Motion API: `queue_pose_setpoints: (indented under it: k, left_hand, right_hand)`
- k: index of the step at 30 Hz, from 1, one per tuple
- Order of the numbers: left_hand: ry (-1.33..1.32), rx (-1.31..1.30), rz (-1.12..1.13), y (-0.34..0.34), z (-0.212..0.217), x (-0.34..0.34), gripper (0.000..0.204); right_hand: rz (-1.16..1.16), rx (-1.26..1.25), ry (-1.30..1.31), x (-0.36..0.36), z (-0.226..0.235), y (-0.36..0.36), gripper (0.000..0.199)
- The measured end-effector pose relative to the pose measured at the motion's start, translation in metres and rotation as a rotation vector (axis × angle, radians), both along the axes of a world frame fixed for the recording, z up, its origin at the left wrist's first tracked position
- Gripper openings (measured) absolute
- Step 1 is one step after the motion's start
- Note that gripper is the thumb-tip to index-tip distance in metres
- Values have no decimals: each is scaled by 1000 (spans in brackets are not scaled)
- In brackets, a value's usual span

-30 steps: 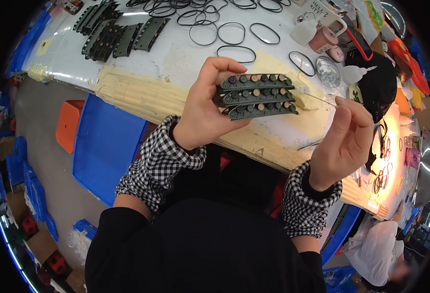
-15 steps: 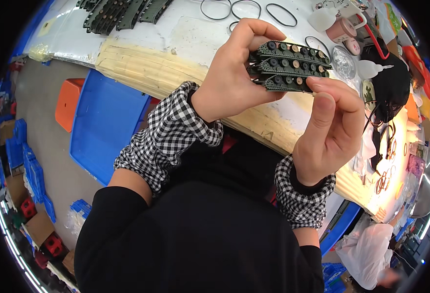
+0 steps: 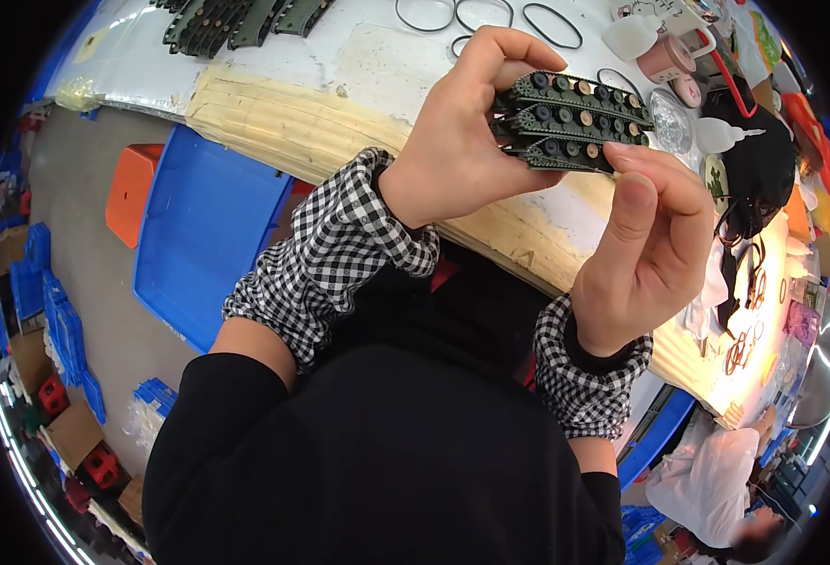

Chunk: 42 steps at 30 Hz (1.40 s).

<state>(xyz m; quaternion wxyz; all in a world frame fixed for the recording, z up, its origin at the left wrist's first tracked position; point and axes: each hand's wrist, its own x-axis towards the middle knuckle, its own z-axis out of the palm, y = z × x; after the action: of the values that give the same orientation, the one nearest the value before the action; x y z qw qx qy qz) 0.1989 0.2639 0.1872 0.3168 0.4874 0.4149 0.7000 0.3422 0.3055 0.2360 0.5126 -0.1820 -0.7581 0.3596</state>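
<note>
Dark green and probably plastic, three wheeled track units (image 3: pixel 580 119) sit stacked in the left hand (image 3: pixel 459 137), its grip holding their left ends, fingers above and thumb below, raised over the tabletop (image 3: pixel 358 71). The right hand (image 3: pixel 643 250) has thumb and forefinger near each other at the lowest unit's right end (whether they pinch anything, one cannot tell). The units look light and stiff; their small wheels might loosen, so the outer edges seem the safer hold. Farther off lie more track units (image 3: pixel 215 26) and a white squeeze bottle (image 3: pixel 718 136).

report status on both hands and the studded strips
Left hand gripping stacked dark green studded strips. Right hand at lowest strip, fingers blocking its right end. Right grip unclear.
</note>
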Motion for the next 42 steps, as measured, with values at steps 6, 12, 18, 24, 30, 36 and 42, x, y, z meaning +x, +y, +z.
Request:
queue_pose_setpoints:
  k: [6, 12, 18, 24, 30, 36, 42]
  left_hand:
    - [-30, 6, -15, 2, -1, 0, 67]
    - [-40, 8, -14, 4, -2, 0, 68]
    - [-59, -46, -33, 1, -1, 0, 69]
    - [-38, -17, -10, 0, -1, -2, 66]
    - [8, -75, 70, -15, 0, -21, 64]
    - [66, -122, 155, -21, 14, -26, 63]
    - [-17, -135, 3, -25, 19, -25, 60]
  right_hand:
    - [6, -186, 111, 0, 2, -2, 7]
    - [11, -55, 12, -1, 4, 2, 6]
    - [0, 15, -35, -2, 1, 2, 5]
    - [-107, -26, 11, 17, 6, 12, 18]
    - [-565, 288, -285, 53, 1, 53, 4]
    - [-508, 486, -452, 45, -7, 63, 8]
    - [-425, 494, -603, 45, -11, 63, 15]
